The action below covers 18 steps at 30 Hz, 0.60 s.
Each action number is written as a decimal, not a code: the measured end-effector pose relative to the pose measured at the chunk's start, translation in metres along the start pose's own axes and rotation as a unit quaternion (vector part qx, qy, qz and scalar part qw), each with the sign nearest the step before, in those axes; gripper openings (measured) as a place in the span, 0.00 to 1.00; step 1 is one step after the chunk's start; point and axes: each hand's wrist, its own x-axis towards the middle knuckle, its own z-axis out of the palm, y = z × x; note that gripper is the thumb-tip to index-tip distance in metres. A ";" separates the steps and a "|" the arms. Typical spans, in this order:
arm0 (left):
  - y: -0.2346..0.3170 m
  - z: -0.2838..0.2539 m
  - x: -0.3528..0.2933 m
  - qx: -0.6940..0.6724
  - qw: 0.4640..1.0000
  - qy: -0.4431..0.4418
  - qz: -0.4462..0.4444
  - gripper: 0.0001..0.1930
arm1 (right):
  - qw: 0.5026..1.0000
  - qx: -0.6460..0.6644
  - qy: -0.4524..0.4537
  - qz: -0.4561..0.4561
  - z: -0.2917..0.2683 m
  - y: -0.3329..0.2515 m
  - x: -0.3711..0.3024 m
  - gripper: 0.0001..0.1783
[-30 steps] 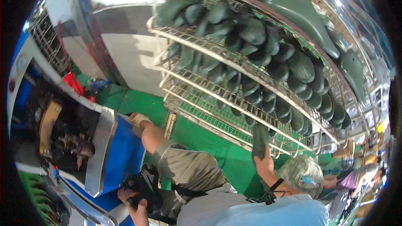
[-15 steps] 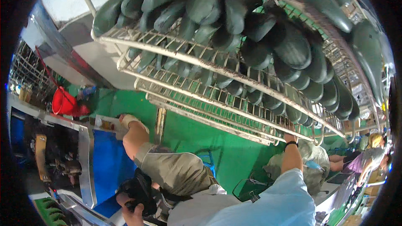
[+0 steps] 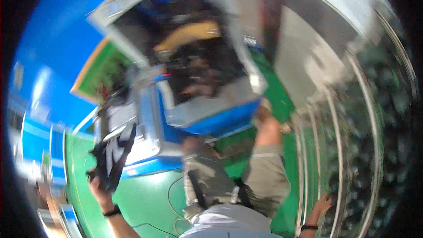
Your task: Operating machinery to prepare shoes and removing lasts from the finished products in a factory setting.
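Note:
Out to the left, my left hand (image 3: 100,194), with a dark band on its wrist, is closed on a black shoe upper (image 3: 105,161) with white areas. Blur hides its finer details. My right hand (image 3: 324,203), also with a dark wristband, is low on the right beside the pale metal rack (image 3: 338,150). Its fingers are small and smeared, so whether they touch a rail does not show. Dark green shoe lasts (image 3: 390,119) crowd the rack's shelves.
Ahead stands a machine (image 3: 207,112) with a dark opening, a curved yellow part (image 3: 189,33) and a blue base. A grey-and-blue stand (image 3: 147,139) is at its left. A cable (image 3: 169,194) lies on the green floor (image 3: 136,198) beside my legs.
My view has swung left, from the rack to the machine; the rack is now at the right edge. My left hand, with the shoe upper, now extends out to the left.

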 end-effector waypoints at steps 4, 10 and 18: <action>-0.013 -0.033 0.046 0.361 0.921 0.145 0.004 0.19 | 0.879 0.399 -0.253 -0.059 -0.053 -0.246 -0.031 0.24; -0.088 -0.069 0.094 0.629 0.733 0.249 0.072 0.30 | 0.841 0.199 -0.404 -0.300 -0.125 -0.421 -0.071 0.21; -0.120 0.059 0.316 0.152 0.932 0.169 -0.282 0.48 | 0.727 0.269 -0.044 -0.630 -0.090 -0.479 -0.104 0.18</action>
